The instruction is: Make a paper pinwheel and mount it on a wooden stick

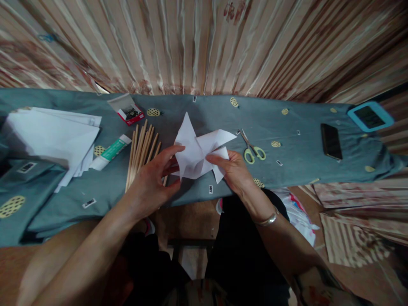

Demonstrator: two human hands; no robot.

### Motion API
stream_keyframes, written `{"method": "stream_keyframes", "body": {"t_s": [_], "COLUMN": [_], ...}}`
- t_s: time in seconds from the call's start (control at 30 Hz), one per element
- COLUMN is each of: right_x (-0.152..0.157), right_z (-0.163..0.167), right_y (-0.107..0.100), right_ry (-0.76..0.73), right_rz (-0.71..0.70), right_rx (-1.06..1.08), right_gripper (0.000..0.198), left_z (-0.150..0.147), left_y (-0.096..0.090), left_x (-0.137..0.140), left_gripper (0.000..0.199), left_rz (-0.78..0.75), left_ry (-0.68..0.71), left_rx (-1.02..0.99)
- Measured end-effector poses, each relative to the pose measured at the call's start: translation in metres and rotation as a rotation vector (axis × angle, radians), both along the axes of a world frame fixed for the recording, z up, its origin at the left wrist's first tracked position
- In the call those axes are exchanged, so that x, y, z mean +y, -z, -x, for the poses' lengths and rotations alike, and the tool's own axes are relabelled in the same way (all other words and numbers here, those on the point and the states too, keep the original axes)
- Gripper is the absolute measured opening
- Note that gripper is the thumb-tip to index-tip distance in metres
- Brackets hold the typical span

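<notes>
A white paper pinwheel (pixel 193 153) with folded, pointed blades is held up over the cloth-covered table. My right hand (pixel 234 168) pinches its right side, thumb on top and the other fingers underneath. Around the left edge of the paper curves my left hand (pixel 159 174), its index fingertip on a blade and its thumb near the lower corner. Some of the left fingers are partly hidden behind the paper. Several thin wooden sticks (pixel 140 146) lie beside the left hand. Scissors (pixel 251 148) with green handles rest just right of the pinwheel.
A stack of white paper (pixel 54 136) lies at the left, beside a white and green glue tube (pixel 111 152). Behind the sticks stands an open red box (pixel 130 114) of small dark pieces. A phone (pixel 330 141) and a blue-framed device (pixel 369 116) are at the right.
</notes>
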State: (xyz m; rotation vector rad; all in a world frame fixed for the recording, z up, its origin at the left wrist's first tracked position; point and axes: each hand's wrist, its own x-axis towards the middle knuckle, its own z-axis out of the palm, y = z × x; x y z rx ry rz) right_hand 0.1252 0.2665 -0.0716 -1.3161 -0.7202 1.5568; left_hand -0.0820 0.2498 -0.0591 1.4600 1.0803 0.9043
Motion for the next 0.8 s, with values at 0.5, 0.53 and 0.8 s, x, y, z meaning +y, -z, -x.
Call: {"method": "stream_keyframes", "body": {"t_s": [0.5,0.53,0.8], "right_x": [-0.004,-0.004,-0.006], "right_z": [0.008,0.008,0.007], "right_y": [0.004,0.004,0.002], "right_ry": [-0.069,-0.073,-0.099], "right_rz": [-0.045,-0.053,-0.108], "right_rx": [0.012,0.017,-0.031], "right_gripper": [0.021,0.021,0.026], "left_z": [-0.008,-0.010,-0.018], "left_y": [-0.002,-0.001,0.003], "left_x": [0.001,0.002,0.008], "left_gripper": [0.015,0.014,0.011], "left_rz": [-0.212,-0.210,-0.218], "left_ry": [-0.157,-0.174,-0.226], "left_rx": [0.220,0.221,0.248]}}
